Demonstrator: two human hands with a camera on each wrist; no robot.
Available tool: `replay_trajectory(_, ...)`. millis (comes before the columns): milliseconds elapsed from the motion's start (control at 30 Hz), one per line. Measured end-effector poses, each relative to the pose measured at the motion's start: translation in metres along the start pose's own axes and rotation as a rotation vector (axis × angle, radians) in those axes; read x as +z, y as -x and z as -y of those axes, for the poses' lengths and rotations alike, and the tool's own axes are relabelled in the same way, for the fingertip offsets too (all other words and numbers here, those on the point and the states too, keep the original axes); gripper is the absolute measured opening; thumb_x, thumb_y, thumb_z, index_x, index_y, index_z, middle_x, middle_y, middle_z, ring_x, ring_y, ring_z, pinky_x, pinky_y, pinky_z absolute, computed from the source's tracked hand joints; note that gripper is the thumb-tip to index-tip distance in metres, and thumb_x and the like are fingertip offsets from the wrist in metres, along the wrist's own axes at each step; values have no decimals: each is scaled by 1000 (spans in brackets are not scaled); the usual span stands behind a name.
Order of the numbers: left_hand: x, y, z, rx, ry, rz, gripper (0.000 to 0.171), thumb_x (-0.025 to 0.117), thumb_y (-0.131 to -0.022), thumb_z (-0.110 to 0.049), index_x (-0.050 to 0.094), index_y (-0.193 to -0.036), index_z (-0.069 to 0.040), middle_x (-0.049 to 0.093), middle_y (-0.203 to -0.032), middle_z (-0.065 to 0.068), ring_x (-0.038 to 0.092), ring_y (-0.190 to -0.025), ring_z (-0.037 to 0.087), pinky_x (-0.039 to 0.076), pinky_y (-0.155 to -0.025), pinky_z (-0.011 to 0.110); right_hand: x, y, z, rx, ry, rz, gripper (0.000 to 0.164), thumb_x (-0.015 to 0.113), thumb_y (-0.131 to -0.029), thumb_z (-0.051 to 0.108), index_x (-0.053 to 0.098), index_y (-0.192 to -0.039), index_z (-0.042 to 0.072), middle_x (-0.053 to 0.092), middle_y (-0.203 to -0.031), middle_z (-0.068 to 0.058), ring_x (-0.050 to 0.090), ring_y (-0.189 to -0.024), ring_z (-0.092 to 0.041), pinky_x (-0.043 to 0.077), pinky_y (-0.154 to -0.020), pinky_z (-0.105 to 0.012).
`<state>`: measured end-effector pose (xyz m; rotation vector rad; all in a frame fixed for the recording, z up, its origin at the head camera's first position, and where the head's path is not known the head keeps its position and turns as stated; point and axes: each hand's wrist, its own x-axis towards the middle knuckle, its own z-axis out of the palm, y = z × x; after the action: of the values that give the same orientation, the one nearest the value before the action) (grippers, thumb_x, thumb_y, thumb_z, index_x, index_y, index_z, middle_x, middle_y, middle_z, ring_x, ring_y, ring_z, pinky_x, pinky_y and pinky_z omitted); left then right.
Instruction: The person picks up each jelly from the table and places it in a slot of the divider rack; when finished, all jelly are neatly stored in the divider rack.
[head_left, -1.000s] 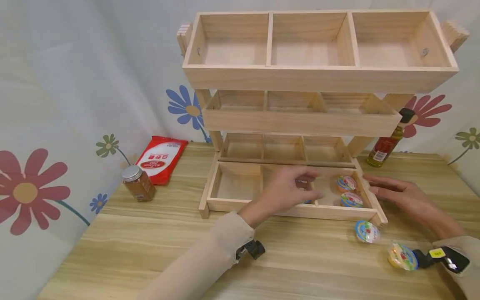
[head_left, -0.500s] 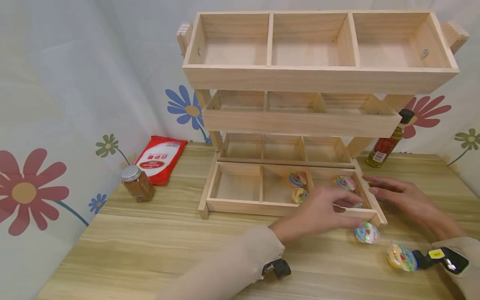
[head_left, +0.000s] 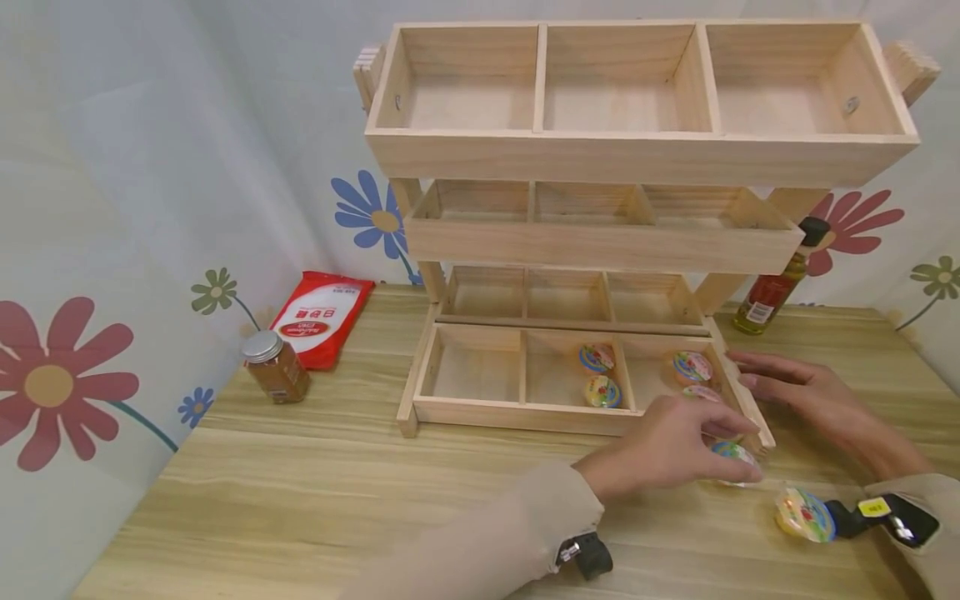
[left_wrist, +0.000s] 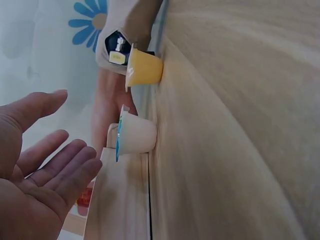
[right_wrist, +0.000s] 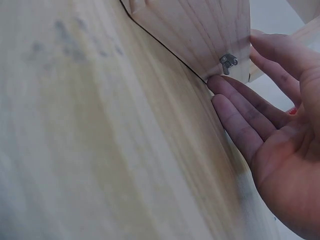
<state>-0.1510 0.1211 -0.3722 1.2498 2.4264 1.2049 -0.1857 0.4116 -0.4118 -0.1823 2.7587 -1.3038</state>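
My left hand [head_left: 671,442] hovers at the white jelly cup [left_wrist: 137,134] that stands on the table before the rack's front right corner. Thumb and fingers are spread, and in the left wrist view a gap separates them from the cup. With its fingertips my right hand [right_wrist: 285,100] touches the right side of the wooden rack [head_left: 525,417], near a metal wing nut [right_wrist: 228,62]. A yellow jelly cup [head_left: 804,514] stands by the right wrist. In the bottom tier, the middle compartment holds two jelly cups [head_left: 603,392]; the right one holds two more [head_left: 692,366], one partly hidden.
Three-compartment tiers [head_left: 637,158] rise above the bottom one. A red and white bag [head_left: 322,321] and a jar with a silver lid [head_left: 276,368] are on the left. Behind the rack's right side stands a dark-capped bottle [head_left: 776,287].
My left hand has moved right and toward me, from the middle compartment to the white jelly cup outside the rack. Two cups in that compartment are now uncovered. My right hand stays put.
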Motion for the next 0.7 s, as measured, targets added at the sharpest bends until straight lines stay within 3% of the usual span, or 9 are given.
replay_trajectory(300,7,-2,0,-81,-35,25,43,88,-89,-36,78,-129,-23,75,-120,-18,61,-101,-17,40,-82,0,0,-1,0,5,19,-6,52,64,-108,37,56,-156,18,53,-135,34,38,-124,14,34,-87,-7)
replay_trajectory(700,15,-4,8,-114,-22,60,48,89,-90,-35,75,-135,-25,71,-129,-17,62,-109,-12,42,-85,2,0,0,0,-1,-12,-6,52,65,-108,35,56,-156,17,54,-133,36,39,-121,16,36,-87,-7)
